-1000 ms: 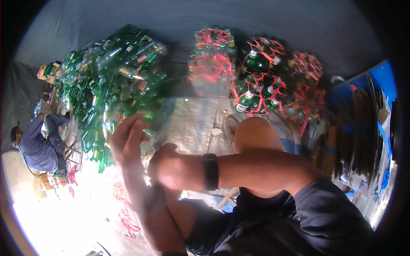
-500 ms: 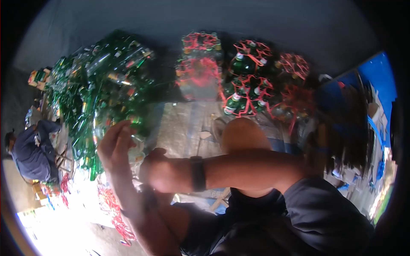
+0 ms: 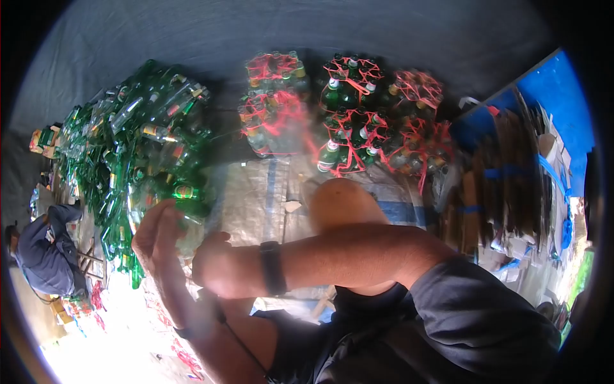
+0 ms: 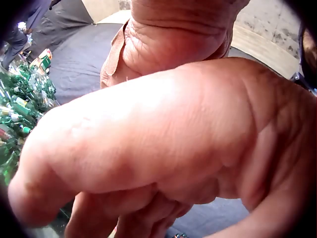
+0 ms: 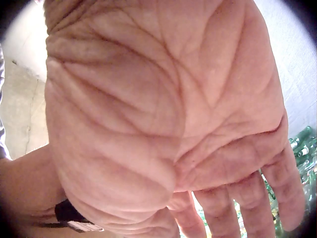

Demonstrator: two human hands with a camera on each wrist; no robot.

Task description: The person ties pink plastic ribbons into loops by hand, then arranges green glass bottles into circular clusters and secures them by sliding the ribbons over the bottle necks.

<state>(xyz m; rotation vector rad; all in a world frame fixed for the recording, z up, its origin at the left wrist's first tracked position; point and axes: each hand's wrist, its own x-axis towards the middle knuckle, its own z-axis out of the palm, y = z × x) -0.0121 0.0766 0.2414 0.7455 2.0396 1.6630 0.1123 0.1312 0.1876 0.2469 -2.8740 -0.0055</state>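
My left hand (image 3: 160, 237) is raised at left centre of the head view, fingers loosely bent, with nothing visible in it; its bent fingers also fill the left wrist view (image 4: 143, 134). My right hand (image 3: 220, 265), blurred, crosses in close beside the left wrist; contact cannot be told. In the right wrist view its palm (image 5: 163, 109) faces the camera with extended fingers holding nothing visible. A tan adhesive strip (image 4: 117, 54) shows on skin behind the left hand. Past the hands lies a heap of green bottles (image 3: 121, 173).
Bottle bundles tied with red cord (image 3: 352, 137) stand at the back. Stacked flat cardboard (image 3: 505, 173) leans at right by a blue sheet (image 3: 563, 102). A person (image 3: 51, 256) sits at far left. My knee (image 3: 345, 205) rises over the floor sheet (image 3: 252, 198); red cord lies lower left.
The head view has turned, so the bottles, bundles and seated person sit further left and the right side shows more. Both hands keep nearly the same pose.
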